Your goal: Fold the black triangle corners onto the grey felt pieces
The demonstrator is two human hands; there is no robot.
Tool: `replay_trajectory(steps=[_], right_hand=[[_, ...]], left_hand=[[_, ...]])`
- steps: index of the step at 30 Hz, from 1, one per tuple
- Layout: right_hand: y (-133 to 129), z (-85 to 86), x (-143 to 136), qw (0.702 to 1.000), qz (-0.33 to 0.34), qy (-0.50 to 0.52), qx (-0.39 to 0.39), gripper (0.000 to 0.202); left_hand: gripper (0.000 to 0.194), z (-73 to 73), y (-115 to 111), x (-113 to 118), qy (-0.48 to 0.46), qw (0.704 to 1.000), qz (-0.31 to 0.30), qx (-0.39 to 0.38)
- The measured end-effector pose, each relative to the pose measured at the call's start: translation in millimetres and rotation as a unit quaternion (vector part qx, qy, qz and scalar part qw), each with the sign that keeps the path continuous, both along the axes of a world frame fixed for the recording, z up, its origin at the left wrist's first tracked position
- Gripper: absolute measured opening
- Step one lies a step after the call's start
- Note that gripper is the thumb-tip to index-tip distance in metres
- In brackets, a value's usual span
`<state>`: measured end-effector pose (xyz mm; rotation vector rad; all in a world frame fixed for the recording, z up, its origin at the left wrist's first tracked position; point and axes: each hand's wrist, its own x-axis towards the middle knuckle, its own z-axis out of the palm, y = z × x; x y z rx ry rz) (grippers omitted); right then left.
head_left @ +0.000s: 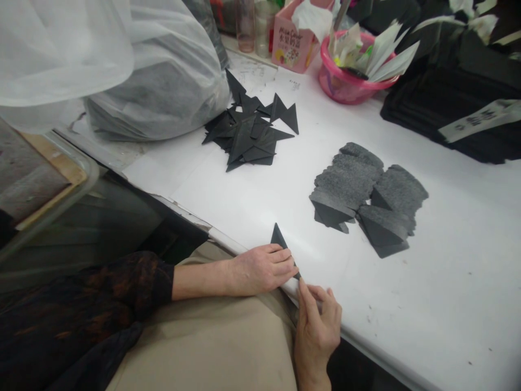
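Note:
A narrow black triangular piece (pixel 278 235) lies at the front edge of the white table, its pointed end showing beyond my fingers. Across its middle rests my left hand (pixel 266 270), fingers bent over and pressing it to the tabletop. At the near corner of the piece, my right hand (pixel 319 320) pinches it between thumb and fingers. Farther back is a loose pile of black triangular pieces (pixel 248 136). To the right, overlapping dark grey pieces (pixel 358 176) with rough, speckled faces lie in rows. Whether the material is leather or cloth, I cannot tell.
A translucent white bag (pixel 158 81) bulges at the back left. Behind stand a pink carton (pixel 299 41) and a pink basket (pixel 345 89) holding papers. Stacked black material (pixel 459 108) with a labelled strip sits at the back right. The table's front edge (pixel 366 347) runs beside my lap.

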<state>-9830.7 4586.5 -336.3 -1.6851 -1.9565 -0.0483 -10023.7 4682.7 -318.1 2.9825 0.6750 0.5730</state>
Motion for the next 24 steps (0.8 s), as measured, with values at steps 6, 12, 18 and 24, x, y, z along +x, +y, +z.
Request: replay_trajectory(steps=[6, 12, 18, 24], right_hand=[[-2.7, 6.6, -3.5, 1.0, -0.022, -0.004, -0.008, 0.028], [10.5, 1.8, -17.8, 0.995, 0.011, -0.084, -0.043, 0.042], [1.2, -4.5, -5.8, 0.989, 0.015, -0.14, -0.044, 0.045], [-6.3, -4.7, 3.5, 0.987, 0.013, -0.155, -0.041, 0.042]], left_hand=[[0.022, -1.8, -1.3, -0.6, -0.017, 1.0, 0.004, -0.002], [0.023, -2.5, 0.8, -6.5, -0.038, 0.998, 0.007, -0.041], [0.03, -3.1, 18.3, -22.3, -0.019, 0.996, 0.077, -0.037], [0.044, -0.8, 29.2, -35.9, -0.01, 0.989, 0.117, -0.093]])
